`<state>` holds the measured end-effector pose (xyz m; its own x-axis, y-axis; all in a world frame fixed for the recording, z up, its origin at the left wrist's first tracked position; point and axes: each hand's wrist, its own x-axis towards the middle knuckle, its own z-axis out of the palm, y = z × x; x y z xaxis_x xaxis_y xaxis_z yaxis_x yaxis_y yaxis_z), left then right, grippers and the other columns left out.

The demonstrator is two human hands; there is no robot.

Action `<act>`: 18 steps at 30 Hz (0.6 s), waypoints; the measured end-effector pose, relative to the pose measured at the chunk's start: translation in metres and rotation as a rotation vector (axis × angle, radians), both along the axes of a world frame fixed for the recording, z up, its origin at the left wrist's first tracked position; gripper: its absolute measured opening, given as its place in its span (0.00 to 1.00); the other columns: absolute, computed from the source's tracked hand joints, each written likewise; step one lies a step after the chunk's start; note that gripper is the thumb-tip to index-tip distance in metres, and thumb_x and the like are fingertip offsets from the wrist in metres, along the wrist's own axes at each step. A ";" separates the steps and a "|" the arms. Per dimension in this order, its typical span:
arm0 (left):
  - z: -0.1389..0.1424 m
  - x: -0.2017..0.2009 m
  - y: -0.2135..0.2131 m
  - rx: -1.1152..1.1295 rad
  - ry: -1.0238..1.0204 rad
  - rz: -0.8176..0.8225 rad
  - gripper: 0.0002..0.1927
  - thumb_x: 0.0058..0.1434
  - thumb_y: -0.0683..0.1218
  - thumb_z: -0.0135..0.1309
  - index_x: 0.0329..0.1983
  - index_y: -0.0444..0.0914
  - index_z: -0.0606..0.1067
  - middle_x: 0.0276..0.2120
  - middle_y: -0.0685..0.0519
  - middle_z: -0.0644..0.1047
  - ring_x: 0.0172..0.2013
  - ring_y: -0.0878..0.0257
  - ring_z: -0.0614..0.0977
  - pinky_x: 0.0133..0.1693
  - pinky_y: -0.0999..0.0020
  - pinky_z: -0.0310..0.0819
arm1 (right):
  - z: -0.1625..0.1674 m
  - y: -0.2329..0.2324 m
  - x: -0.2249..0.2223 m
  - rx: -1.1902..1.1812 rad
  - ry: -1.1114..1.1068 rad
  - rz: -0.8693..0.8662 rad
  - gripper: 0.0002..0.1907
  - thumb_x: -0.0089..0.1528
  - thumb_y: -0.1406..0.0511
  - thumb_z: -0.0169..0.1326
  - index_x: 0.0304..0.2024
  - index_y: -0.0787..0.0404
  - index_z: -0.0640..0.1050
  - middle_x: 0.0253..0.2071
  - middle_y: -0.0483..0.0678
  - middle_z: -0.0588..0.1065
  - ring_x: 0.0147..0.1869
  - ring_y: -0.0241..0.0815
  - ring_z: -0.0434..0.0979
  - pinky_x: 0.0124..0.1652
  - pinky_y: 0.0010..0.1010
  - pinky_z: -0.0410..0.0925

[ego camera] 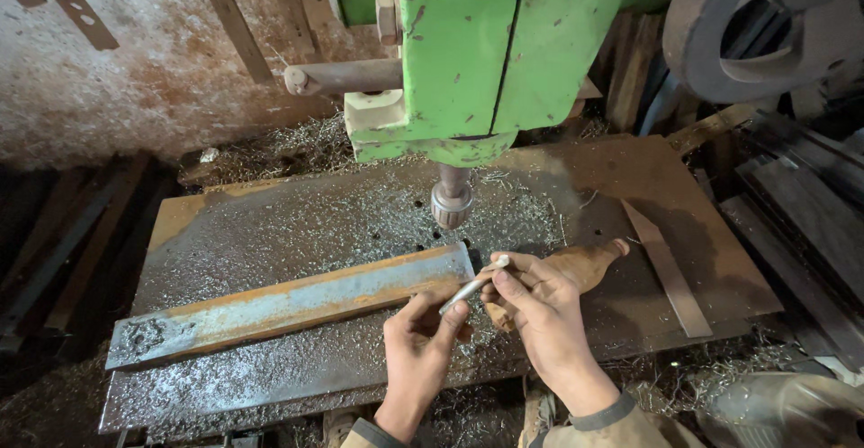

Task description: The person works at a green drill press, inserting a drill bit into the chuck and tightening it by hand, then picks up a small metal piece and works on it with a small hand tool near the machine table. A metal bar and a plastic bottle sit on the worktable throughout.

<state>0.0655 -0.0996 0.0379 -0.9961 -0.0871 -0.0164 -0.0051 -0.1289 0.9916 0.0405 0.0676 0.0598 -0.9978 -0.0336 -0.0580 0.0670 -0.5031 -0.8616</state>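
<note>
Together, both hands (486, 308) pinch a thin metal rod (472, 288) beside the rusty bar (288, 306).

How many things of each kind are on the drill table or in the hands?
Long rusty steel bar: 1
Thin flat metal strip: 1
Brown bottle: 1
Small metal rod, held by both the left hand and the right hand: 1
Total: 4

One camera only, worn on my head, looking steeply down and forward from close range. The rusty, swarf-strewn steel table (270, 232) fills the middle, the green drill press head (477, 52) looms at 12 o'clock, and my forearms enter at 6 o'clock.
</note>
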 end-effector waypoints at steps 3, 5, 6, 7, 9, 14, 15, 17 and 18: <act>0.000 0.001 0.000 0.011 -0.039 -0.007 0.15 0.61 0.43 0.60 0.49 0.31 0.81 0.29 0.50 0.85 0.27 0.66 0.85 0.31 0.71 0.81 | 0.002 0.000 0.000 0.044 0.004 -0.002 0.15 0.63 0.72 0.56 0.53 0.72 0.77 0.42 0.55 0.79 0.40 0.41 0.79 0.33 0.29 0.72; 0.000 0.001 0.000 0.023 -0.032 -0.009 0.15 0.61 0.43 0.60 0.49 0.31 0.81 0.30 0.50 0.84 0.27 0.66 0.85 0.31 0.71 0.80 | 0.004 0.000 0.001 0.069 0.004 -0.007 0.15 0.63 0.72 0.55 0.53 0.73 0.76 0.42 0.54 0.80 0.40 0.41 0.79 0.35 0.29 0.72; 0.000 0.001 0.000 0.026 -0.032 -0.011 0.15 0.61 0.43 0.60 0.49 0.31 0.81 0.30 0.50 0.84 0.27 0.66 0.85 0.31 0.71 0.80 | 0.004 0.001 0.001 0.081 0.004 -0.010 0.16 0.63 0.72 0.55 0.53 0.73 0.76 0.42 0.54 0.80 0.40 0.41 0.79 0.35 0.28 0.72; 0.000 0.001 0.000 0.029 -0.032 -0.012 0.15 0.62 0.43 0.60 0.49 0.31 0.81 0.29 0.50 0.84 0.27 0.66 0.85 0.31 0.71 0.80 | 0.004 0.001 0.001 0.067 -0.003 0.002 0.16 0.63 0.72 0.56 0.53 0.72 0.76 0.42 0.54 0.80 0.40 0.40 0.79 0.34 0.28 0.72; -0.001 0.001 0.000 0.038 -0.034 -0.014 0.15 0.62 0.44 0.60 0.49 0.31 0.81 0.28 0.50 0.83 0.26 0.66 0.84 0.30 0.71 0.79 | 0.004 0.002 0.001 0.038 -0.017 0.024 0.17 0.63 0.72 0.56 0.54 0.72 0.77 0.41 0.54 0.79 0.39 0.39 0.78 0.32 0.28 0.70; -0.001 0.000 0.000 0.027 -0.029 -0.028 0.14 0.64 0.45 0.59 0.48 0.31 0.81 0.26 0.51 0.83 0.24 0.66 0.83 0.28 0.71 0.79 | 0.003 -0.001 0.000 0.041 0.007 -0.003 0.17 0.63 0.73 0.55 0.54 0.72 0.76 0.42 0.52 0.79 0.41 0.39 0.79 0.40 0.29 0.74; -0.002 0.000 0.001 0.029 -0.035 -0.030 0.14 0.64 0.45 0.59 0.47 0.31 0.81 0.25 0.51 0.82 0.24 0.66 0.83 0.28 0.71 0.79 | 0.003 -0.001 0.000 0.046 0.023 -0.007 0.17 0.63 0.73 0.55 0.54 0.73 0.76 0.43 0.51 0.79 0.42 0.39 0.79 0.42 0.29 0.75; -0.002 0.000 0.000 0.033 -0.045 -0.032 0.13 0.64 0.45 0.58 0.46 0.31 0.81 0.24 0.51 0.82 0.24 0.67 0.82 0.27 0.71 0.78 | 0.003 -0.001 0.001 0.056 0.037 -0.002 0.17 0.63 0.73 0.56 0.54 0.73 0.76 0.43 0.51 0.79 0.42 0.39 0.79 0.41 0.28 0.75; -0.002 -0.001 0.000 0.043 -0.048 -0.039 0.13 0.64 0.45 0.58 0.45 0.31 0.81 0.24 0.51 0.82 0.23 0.67 0.82 0.26 0.71 0.78 | 0.003 0.000 0.001 0.061 0.044 -0.001 0.17 0.63 0.73 0.56 0.54 0.73 0.76 0.43 0.51 0.79 0.42 0.38 0.79 0.41 0.28 0.74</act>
